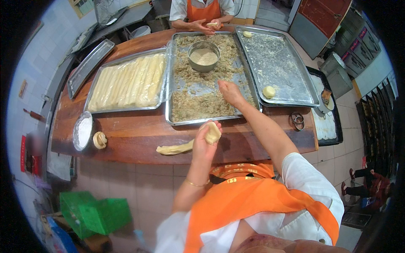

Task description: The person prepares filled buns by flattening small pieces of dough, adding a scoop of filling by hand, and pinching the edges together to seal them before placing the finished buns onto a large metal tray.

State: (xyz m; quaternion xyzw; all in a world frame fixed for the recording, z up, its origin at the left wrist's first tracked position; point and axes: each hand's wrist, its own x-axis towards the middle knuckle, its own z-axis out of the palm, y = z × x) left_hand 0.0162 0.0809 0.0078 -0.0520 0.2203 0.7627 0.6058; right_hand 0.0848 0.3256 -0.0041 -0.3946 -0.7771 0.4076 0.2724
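My left hand [206, 141] cups a flattened piece of pale dough [213, 131] near the table's front edge, beside a dough strip [173, 149] on the wood. My right hand [229, 92] is over the metal tray of crumbly filling [189, 108], its fingers curled at the filling; what they hold is hidden. A metal bowl [203, 57] of pale grains sits in that tray. To the left is a tray of long dough strips [124, 82] under plastic. The right tray [287, 67] holds a dough ball [268, 92] and another piece at its far end.
Across the wooden table [126, 126], a co-worker [201, 10] in an orange apron handles dough. A flour bowl [82, 131], coiled dough [100, 140] and metal rings [297, 121] lie on it. Green crates [103, 215] stand below left; a seated person [367, 182] is at right.
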